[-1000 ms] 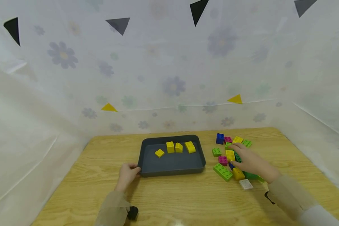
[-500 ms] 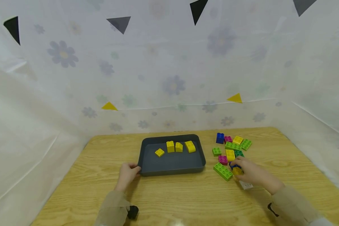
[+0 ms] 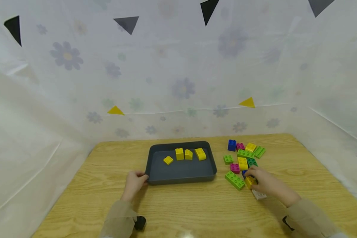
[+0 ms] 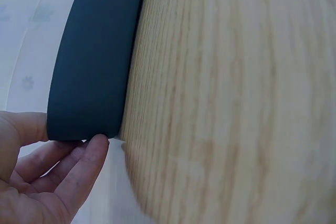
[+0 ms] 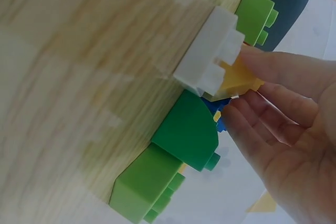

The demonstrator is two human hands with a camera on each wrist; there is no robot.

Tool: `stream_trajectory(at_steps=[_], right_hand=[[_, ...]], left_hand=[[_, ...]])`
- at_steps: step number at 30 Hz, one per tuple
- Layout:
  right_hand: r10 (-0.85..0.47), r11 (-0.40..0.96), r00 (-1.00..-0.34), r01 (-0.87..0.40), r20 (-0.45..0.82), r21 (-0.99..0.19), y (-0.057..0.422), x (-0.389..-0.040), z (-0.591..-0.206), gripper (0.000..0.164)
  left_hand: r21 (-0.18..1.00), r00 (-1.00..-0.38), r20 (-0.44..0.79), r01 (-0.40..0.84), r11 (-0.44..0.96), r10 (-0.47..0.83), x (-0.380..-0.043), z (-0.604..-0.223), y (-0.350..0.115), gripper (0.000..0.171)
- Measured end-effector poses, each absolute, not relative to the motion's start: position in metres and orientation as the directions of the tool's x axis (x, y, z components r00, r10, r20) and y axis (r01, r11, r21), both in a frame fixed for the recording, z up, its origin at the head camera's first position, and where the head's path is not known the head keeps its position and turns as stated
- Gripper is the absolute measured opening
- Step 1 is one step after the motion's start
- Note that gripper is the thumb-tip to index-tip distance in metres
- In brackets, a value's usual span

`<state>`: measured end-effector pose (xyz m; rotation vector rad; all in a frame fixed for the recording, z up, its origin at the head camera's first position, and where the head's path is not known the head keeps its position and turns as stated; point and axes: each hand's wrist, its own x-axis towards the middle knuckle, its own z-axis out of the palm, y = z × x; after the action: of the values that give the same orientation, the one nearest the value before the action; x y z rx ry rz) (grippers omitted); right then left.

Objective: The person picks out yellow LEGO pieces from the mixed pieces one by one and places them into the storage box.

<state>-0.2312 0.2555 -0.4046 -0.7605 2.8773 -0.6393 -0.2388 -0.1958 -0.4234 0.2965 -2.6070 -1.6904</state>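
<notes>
My right hand (image 3: 266,181) pinches a yellow brick (image 3: 250,182) between thumb and fingers, at the near side of a loose group of toy building bricks. In the right wrist view that yellow brick (image 5: 235,81) lies partly behind a white brick (image 5: 207,51). A blue brick (image 3: 244,174) is just beyond the fingertips, mostly covered. At the near left corner of a dark grey tray (image 3: 178,181), my left hand (image 3: 134,183) holds the tray's edge with thumb and fingers. Inside the tray sit several yellow bricks, one of them a flat square brick (image 3: 168,160).
Beside the right hand lie a long light green brick (image 3: 234,180), a pink brick (image 3: 234,168), another yellow brick (image 3: 242,163) and a dark green brick (image 5: 186,129). A blue brick (image 3: 232,145) stands farther back. The wooden table (image 3: 178,208) ends at a flower-patterned curtain (image 3: 181,89).
My right hand has come nearer from the back of the brick group and taken hold of the yellow brick. The left hand and the tray have stayed put.
</notes>
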Motion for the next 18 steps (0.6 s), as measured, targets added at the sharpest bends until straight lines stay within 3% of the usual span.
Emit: stream_trajectory(at_steps=[18], right_hand=[[-0.478,0.774,-0.878,-0.409,-0.023,-0.483,0.2587,-0.2342,-0.4071,0.03]], left_hand=[[0.908,-0.981,-0.087,-0.148,0.391,-0.171,-0.239,-0.4216,-0.1956,0.023]])
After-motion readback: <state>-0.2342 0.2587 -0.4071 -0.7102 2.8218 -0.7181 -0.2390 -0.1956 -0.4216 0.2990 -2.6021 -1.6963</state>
